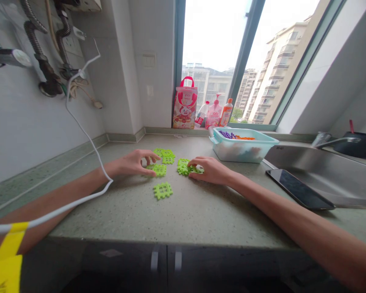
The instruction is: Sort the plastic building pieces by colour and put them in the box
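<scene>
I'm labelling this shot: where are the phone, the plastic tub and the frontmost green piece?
Phone (300, 189): head view, dark screen.
Plastic tub (237, 154): head view, front wall.
Frontmost green piece (163, 190): head view, central lattice.

Home kitchen — steel sink (338, 175), tap (322, 139), speckled counter (201, 215), cupboard doors (134, 268), apartment blocks (274, 69) outside

We've got one wide head-worn view, facing forward and down over the speckled grey-green stone countertop (118, 219), close enough that the person's left hand (137, 162) and right hand (212, 170) sit mid-frame. We look across to the grey-framed glass window (247, 36) up top, with glossy dark cabinet doors (134, 272) at bottom and the stainless-steel sink (320, 171) clipped at right. Nearest us, lower left: a white cable (61, 210) with a yellow tag (4, 272), crossing in front of the left forearm.
</scene>
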A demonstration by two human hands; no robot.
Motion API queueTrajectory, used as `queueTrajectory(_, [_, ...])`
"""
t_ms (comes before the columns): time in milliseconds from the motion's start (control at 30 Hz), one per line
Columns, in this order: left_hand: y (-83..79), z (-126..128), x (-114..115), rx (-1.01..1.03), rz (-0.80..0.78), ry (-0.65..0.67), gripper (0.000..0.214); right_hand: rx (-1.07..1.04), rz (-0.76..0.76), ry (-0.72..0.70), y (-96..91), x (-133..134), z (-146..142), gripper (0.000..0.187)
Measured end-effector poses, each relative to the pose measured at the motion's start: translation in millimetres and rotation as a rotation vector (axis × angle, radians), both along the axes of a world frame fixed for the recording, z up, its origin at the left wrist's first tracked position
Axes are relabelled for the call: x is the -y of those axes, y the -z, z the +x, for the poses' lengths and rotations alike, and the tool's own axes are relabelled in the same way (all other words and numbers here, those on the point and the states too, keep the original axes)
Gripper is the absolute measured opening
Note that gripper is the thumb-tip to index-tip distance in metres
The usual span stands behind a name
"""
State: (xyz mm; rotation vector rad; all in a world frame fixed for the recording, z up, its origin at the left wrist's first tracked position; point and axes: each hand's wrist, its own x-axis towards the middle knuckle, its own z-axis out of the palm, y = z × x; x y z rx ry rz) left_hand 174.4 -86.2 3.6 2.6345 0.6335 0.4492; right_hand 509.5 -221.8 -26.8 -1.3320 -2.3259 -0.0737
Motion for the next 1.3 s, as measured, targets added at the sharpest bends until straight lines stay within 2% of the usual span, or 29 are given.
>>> queueTrajectory(200, [-2.1, 9.0, 9.7, 0.179, 0.054, -0.054, 0.061, -0.014, 0.003, -0.006, -0.5, 0.6, -0.1, 0.024])
queueTrajectory(400, [8.0, 19.2, 15.7, 0.041, 0.105, 0.038, 0.051, -0.032, -0.006, 0.011, -0.4, 0.9, -0.5, 0.026])
queueTrajectory(567, [3.9, 11.2, 9.7, -0.001, 0.151, 0.033, 0.065, -0.032, -0.018, 0.032, -1.6, 1.6, -3.6, 0.024])
queueTrajectory(733, [2.3, 6.5, 4.4, -0.015, 0.086, 0.017, 0.063, -0.015, -0.018, 0.078, -2.0, 2.0, -9.3, 0.02])
queueTrajectory(900, [5.5, 10.4, 5.9, -0.009, 0.028, -0.018, 0.061, -0.067, -0.004, 0.057, 0.0, 0.3, -7.1, 0.021])
queueTrajectory(1133, [18.7, 21.5, 11.7, -0.005, 0.07, -0.016, 0.063, -0.189, 0.177, 0.021, -6.1, 0.3, -3.8, 0.019])
queueTrajectory(1300, [25.4, 36.7, 27.3, 0.047, 0.07, -0.02, 0.086, -0.265, 0.273, -0.033, -15.6, 12.9, -28.1, 0.022])
